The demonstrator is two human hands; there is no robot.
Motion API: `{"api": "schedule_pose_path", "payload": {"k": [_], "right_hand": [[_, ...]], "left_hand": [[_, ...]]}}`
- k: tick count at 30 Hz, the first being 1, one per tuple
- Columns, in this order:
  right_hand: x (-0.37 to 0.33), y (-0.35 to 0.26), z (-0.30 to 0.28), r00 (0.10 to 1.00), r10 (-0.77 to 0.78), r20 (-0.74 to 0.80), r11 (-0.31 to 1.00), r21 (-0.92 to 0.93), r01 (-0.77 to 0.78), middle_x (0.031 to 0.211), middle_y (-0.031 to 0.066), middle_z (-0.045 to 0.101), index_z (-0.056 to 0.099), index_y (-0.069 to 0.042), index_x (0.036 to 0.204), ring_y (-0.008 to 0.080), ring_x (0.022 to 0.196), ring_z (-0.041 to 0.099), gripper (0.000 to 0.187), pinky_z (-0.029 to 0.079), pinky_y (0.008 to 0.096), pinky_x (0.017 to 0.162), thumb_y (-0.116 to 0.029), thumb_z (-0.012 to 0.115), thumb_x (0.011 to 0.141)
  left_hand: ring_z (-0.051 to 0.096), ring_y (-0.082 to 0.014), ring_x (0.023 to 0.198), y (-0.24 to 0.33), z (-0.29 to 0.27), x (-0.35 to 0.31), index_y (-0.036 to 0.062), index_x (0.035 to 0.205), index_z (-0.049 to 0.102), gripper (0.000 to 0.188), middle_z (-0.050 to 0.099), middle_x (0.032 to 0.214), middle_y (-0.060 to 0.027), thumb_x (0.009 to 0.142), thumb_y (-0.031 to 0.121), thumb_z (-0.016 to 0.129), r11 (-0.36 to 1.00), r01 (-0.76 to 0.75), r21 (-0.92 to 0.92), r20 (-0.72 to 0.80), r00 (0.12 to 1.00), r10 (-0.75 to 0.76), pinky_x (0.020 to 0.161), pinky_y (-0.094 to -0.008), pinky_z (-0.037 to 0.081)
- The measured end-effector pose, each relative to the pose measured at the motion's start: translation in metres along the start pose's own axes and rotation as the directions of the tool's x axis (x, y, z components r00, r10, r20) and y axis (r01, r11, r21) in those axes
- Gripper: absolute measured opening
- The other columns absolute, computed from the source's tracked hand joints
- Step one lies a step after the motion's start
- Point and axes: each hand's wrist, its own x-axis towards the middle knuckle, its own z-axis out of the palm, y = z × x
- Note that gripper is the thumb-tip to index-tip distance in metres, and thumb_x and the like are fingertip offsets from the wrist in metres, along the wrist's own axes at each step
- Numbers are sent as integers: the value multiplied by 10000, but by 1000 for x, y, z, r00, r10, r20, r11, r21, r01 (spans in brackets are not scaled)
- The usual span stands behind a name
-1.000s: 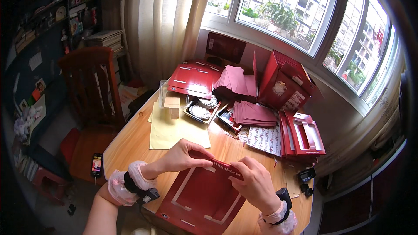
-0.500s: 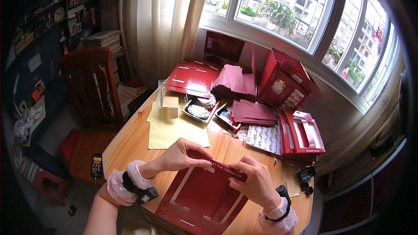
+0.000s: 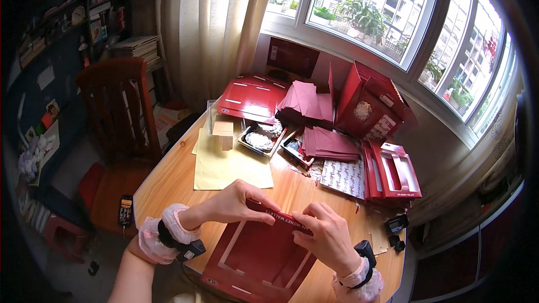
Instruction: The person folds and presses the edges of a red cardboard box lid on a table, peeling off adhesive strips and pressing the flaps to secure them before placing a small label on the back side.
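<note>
A flat red cardboard sheet [image 3: 261, 255] with whitish strips along its sides lies over the near edge of the table. Its far edge is folded up into a narrow flap with pale printing. At the left end of that flap, my left hand [image 3: 238, 206] has the cardboard between thumb and fingers. Gripping the flap's right end is my right hand [image 3: 327, 231], with its fingers bent over the fold. Both wrists wear pale ruffled cuffs with black straps and small black devices. Part of the flap is hidden behind the fingers.
On the wooden table [image 3: 168, 182] lie yellow paper [image 3: 233, 168], a black tray [image 3: 261, 139] with white stuff and a stack of red cardboard [image 3: 252, 98]. Pink envelopes [image 3: 331, 145], a large red box [image 3: 368, 98] and windowed red boxes [image 3: 396, 171] stand farther right.
My left fingers and thumb have shifted slightly along the flap, and my right hand has moved a little left. The flap stays between both hands, tilted slightly differently.
</note>
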Motion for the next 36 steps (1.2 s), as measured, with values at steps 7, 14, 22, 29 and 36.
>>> {"api": "schedule_pose_path", "payload": {"k": [7,14,22,29,36], "right_hand": [[-2,-3,3,994,-27,103,997,-75,35,915,60,580,674,-91,1016,239,910,614,249,536,378,711,-196,719,794],[-1,-3,15,993,-42,109,994,-99,53,910,56,576,663,-86,1004,234,906,621,238,538,377,694,-192,721,799],[0,1,-1,988,129,86,985,109,-138,901,67,661,698,-100,1107,269,844,668,314,537,364,706,-165,768,808],[-5,3,-2,985,166,48,983,-82,-162,916,61,654,687,-103,1077,267,867,665,315,541,373,729,-157,776,779],[-3,-9,12,990,141,-25,957,-253,-142,911,75,584,617,-73,932,257,873,623,184,543,380,667,-170,696,798]], "left_hand": [[688,-95,787,0,-1,-3,46,1057,779,228,770,914,-64,841,111,817,1000,20,1,42,999,-20,698,-245,540],[723,-253,777,6,12,-2,160,1045,784,248,757,892,-77,835,293,799,880,-77,468,42,997,64,714,-339,559],[699,-216,696,-6,-11,-3,161,1033,799,238,752,832,-82,832,287,807,943,22,331,-8,1000,-21,673,-314,538],[690,-198,678,-4,-16,-3,154,1039,797,244,750,816,-91,831,279,815,948,39,317,-33,999,-30,660,-307,535],[689,-195,676,-4,-13,-2,127,1041,795,256,749,813,-104,833,275,815,953,48,299,-31,999,-40,658,-306,540]]}}
